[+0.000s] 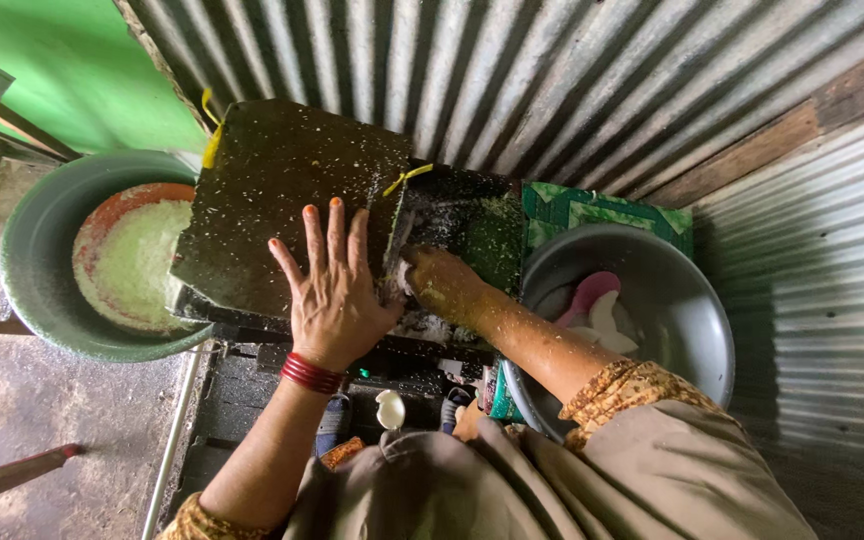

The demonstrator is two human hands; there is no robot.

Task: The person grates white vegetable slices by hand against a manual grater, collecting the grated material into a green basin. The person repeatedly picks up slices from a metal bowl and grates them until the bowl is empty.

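- Coconut grating machine (282, 200): a dark boxy housing speckled all over with white shreds, standing between a green basin on one side and a steel bowl on the other, against a corrugated metal wall (552, 80).
- Left hand (335, 300) lies flat on the machine's sloped cover, fingers spread wide and clasping nothing; red bangles (312, 373) ring the wrist.
- Right hand (444, 285) is curled and pushed into the opening beside the cover, coated in wet shreds. Whatever it presses there is hidden by the fingers, so I cannot tell what it holds.
- Green basin (42, 300) sits just beside the machine's outlet and holds an orange-rimmed dish heaped with white grated coconut (132, 265).
- Steel bowl (687, 330) near the right forearm holds white coconut pieces (604, 315) and a pink scoop-like thing (592, 290).
- Handling, as a judgement: the coconut pieces look stiff and smooth, likely slick with moisture, so a firm grip on the thick back of a piece, fingertips kept well off the grating side, seems safest. The gratings are soft, damp and clingy, sticking to skin and cover alike.
- Yellow ties (407, 178) show at the cover's edges.
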